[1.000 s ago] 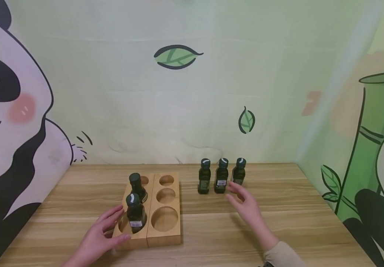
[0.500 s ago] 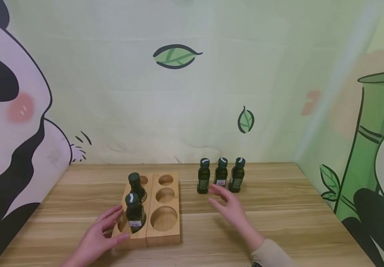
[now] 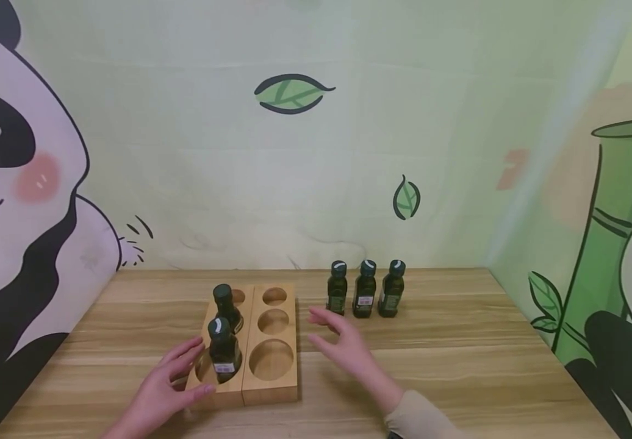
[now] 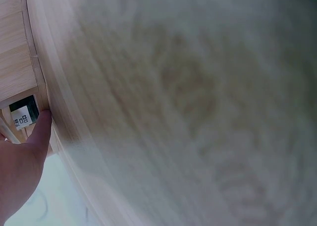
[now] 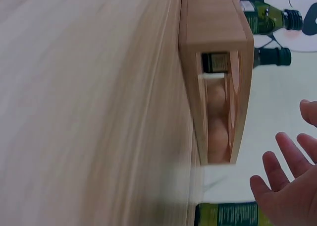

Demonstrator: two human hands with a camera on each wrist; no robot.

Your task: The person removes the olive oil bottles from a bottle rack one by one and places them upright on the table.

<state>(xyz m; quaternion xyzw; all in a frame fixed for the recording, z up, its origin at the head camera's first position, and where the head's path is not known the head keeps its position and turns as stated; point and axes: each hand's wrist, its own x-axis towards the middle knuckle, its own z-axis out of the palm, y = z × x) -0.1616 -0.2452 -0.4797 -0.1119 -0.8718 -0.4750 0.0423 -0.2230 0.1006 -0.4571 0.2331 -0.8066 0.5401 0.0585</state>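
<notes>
Two dark green glass bottles with dark caps stand in the left column of a wooden holder; the nearer bottle (image 3: 224,350) is in the front hole and the other bottle (image 3: 227,308) behind it. My left hand (image 3: 165,384) rests at the holder's front left corner, its thumb (image 4: 42,129) straight along the front edge. Between the wooden holder (image 3: 269,393) and three more upright bottles, my right hand (image 3: 349,350) hovers with fingers spread and nothing in it. The leftmost of those bottles (image 3: 337,289) is nearest, partly hidden at its base by my fingers.
The middle bottle (image 3: 364,291) and the right bottle (image 3: 391,291) stand in a row near the back of the wooden table (image 3: 459,366). The holder's right column shows three round holes. A printed cloth (image 3: 211,152) with leaves and pandas hangs behind the table.
My right hand has swept left, from in front of the rightmost bottle past the row towards the holder. The left hand and all bottles stay in place.
</notes>
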